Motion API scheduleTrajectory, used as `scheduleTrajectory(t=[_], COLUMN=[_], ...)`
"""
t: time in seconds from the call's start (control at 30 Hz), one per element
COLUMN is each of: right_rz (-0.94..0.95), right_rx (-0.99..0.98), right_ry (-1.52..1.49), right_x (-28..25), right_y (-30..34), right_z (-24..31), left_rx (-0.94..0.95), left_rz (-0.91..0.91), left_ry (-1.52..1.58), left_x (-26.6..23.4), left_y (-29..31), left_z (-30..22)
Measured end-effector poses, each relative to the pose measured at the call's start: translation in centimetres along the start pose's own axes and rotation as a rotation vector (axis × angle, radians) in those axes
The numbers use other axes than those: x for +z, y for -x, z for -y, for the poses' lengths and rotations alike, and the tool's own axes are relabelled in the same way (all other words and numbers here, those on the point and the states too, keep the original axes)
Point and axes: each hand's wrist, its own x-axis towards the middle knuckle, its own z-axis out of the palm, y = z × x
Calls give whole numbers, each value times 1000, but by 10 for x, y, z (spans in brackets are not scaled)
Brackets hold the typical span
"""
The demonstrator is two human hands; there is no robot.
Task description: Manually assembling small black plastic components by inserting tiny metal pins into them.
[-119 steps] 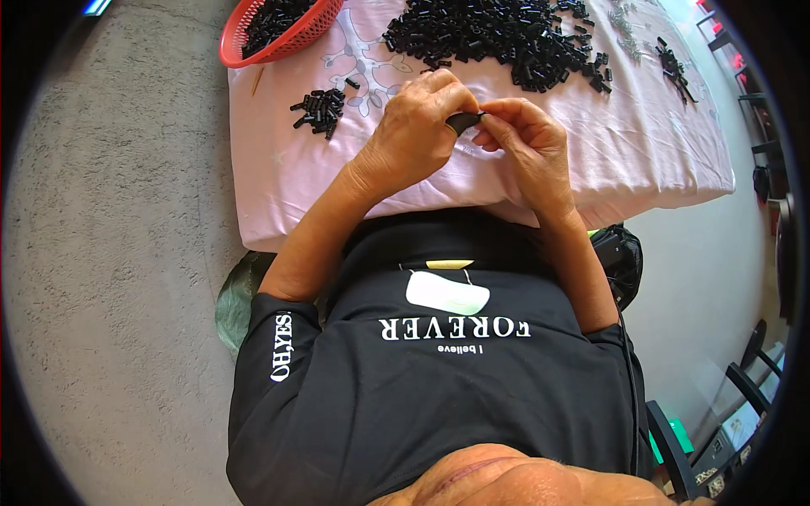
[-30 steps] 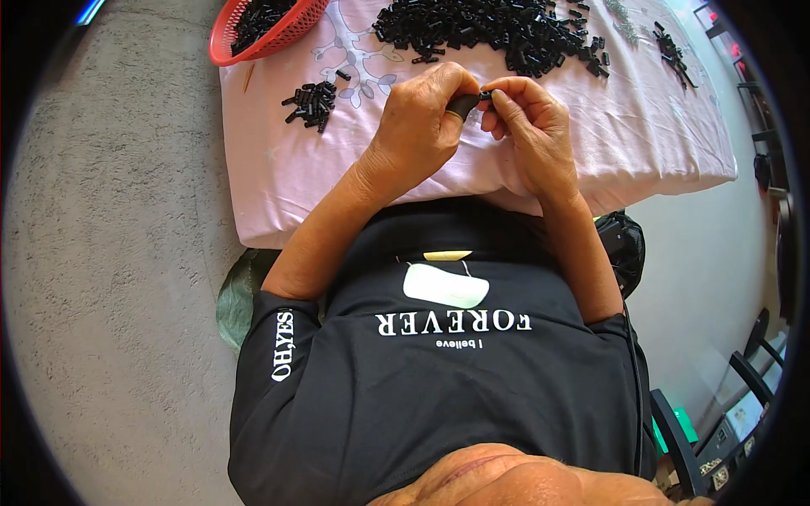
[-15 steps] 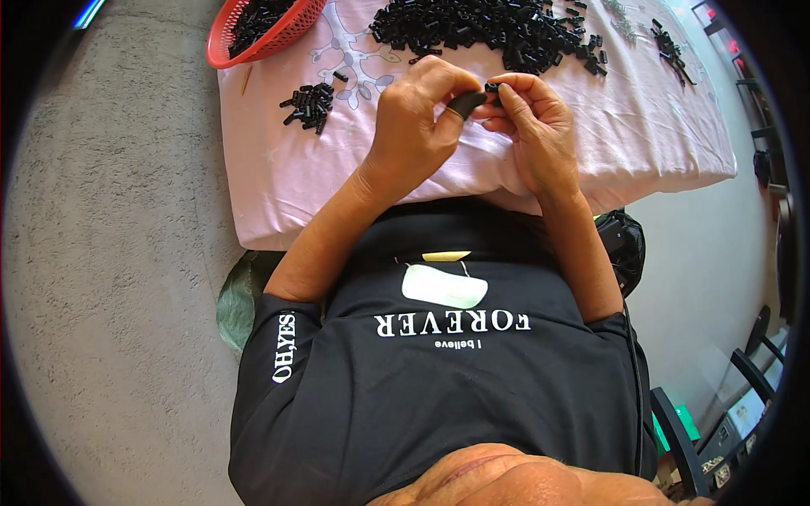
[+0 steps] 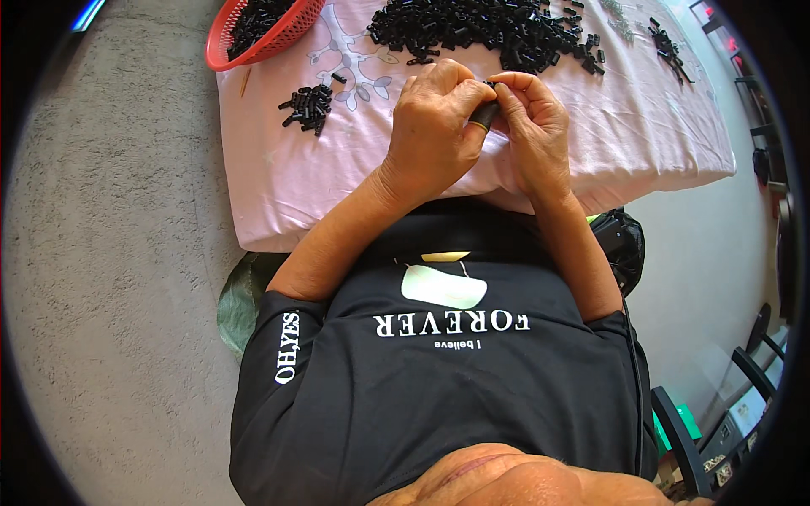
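Note:
My left hand and my right hand meet over the near part of the cloth-covered table, both with fingers pinched. A black finger cot with a yellowish rim covers my left thumb. Between the fingertips of both hands a small black plastic piece shows only in part; the fingers hide the rest. Just beyond my hands spreads a large heap of similar black pieces. To the left of my left hand lies a smaller pile of black pieces.
A red plastic basket with more black pieces stands at the table's far left corner. Near it lies a thin wooden stick. Another small group of black pieces lies far right on the pink patterned cloth. Dark chair frames stand at lower right.
My left hand has shifted right and turned, its thumb now pressed in closer to my right fingertips. The black piece shows less than before. My right hand has moved slightly left.

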Motion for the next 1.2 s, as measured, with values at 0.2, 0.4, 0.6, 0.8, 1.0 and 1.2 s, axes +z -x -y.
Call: scheduleTrajectory(t=[0.2,0.4,0.6,0.8,1.0,1.2], right_rz=[45,111,132,139,161,168], right_rx=[64,48,74,66,66,40], right_ry=[-117,-82,-160,-157,-109,-99], right_x=[0,-7,-11,-12,-11,-11], right_y=[0,-2,-4,-4,-3,-2], right_z=[6,1,-2,-1,0,-1], left_rx=[-195,-500,-531,-472,-437,-536], left_rz=[-3,74,77,150,154,164], left_ry=[205,611,737,523,563,654], left_x=[-22,-27,-19,-17,-16,-17], left_y=[-2,-3,-1,-3,-2,0], left_z=[7,11,9,8,8,6])
